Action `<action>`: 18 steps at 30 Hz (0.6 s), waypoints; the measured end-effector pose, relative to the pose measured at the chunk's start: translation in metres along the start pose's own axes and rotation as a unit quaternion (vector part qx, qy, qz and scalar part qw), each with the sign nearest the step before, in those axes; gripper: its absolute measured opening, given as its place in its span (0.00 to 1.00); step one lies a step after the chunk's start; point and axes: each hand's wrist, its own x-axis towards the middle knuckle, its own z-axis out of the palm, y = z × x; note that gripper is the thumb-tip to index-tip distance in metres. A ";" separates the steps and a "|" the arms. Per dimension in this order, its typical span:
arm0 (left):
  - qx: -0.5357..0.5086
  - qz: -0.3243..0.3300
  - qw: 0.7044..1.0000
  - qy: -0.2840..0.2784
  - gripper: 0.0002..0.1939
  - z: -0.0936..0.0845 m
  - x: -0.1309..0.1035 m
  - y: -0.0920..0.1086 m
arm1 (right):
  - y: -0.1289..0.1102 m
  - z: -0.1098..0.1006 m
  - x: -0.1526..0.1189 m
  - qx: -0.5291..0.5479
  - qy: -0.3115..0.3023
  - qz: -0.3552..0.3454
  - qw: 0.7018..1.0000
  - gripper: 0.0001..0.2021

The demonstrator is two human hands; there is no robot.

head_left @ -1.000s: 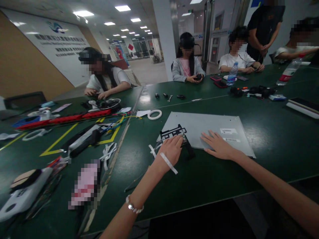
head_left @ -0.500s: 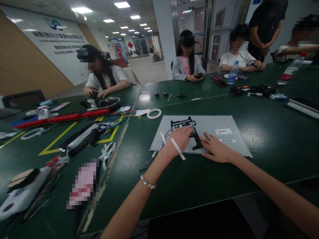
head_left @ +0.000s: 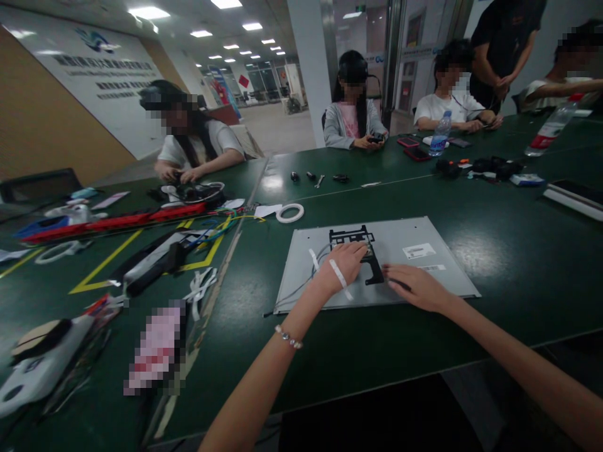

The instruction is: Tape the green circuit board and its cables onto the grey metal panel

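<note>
A flat grey panel (head_left: 325,295) with white labels lies in front of me, a black cut-out bracket (head_left: 375,274) on top of it. My left hand (head_left: 343,263) rests over the bracket, its fingers drawn together beside a small greenish part (head_left: 368,250) like a circuit board; what they grip is mostly hidden. White tape (head_left: 340,279) crosses the back of this hand. At the bracket's lower right corner, my right hand (head_left: 417,285) is closed with fingertips by the bracket's edge. A dark patch shows between its thumb and fingers. Thin grey cable (head_left: 301,287) runs out left of the left hand.
A tape roll (head_left: 290,213) lies behind the panel, with a small wrench (head_left: 320,181) farther back. Cables, a red strip (head_left: 127,221) and a black-and-white device (head_left: 153,260) crowd the left. Bottles (head_left: 441,135) and phones stand or lie at the back right. Several people sit across the table (head_left: 509,263).
The panel has turned slightly, its left side now nearer me. My right hand's spread fingers have drawn together by the bracket's corner. My left hand has moved slightly right.
</note>
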 end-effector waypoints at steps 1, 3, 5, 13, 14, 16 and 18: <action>-0.001 0.002 1.000 0.001 0.22 0.001 0.001 0.000 | 0.004 0.000 0.000 0.023 0.035 0.035 0.998 0.17; -0.005 0.008 1.000 0.001 0.21 0.004 0.005 0.002 | 0.011 0.001 0.001 0.069 0.101 0.104 0.987 0.16; -0.011 0.015 1.000 0.001 0.21 0.007 0.009 0.004 | 0.016 0.001 0.002 0.107 0.138 0.141 0.975 0.16; -0.071 0.005 0.997 -0.011 0.23 0.018 0.018 0.019 | 0.016 0.006 0.002 0.021 0.108 0.071 0.991 0.17; -0.079 -0.004 0.997 -0.007 0.23 0.016 0.016 0.021 | 0.016 0.007 0.001 0.009 0.108 0.073 0.991 0.17; -0.089 -0.020 0.996 0.005 0.23 0.010 0.010 0.023 | 0.016 0.007 0.001 -0.005 0.113 0.078 0.990 0.18; -0.093 -0.029 0.995 0.013 0.22 0.001 0.000 0.022 | 0.016 0.006 0.000 -0.016 0.112 0.075 0.991 0.20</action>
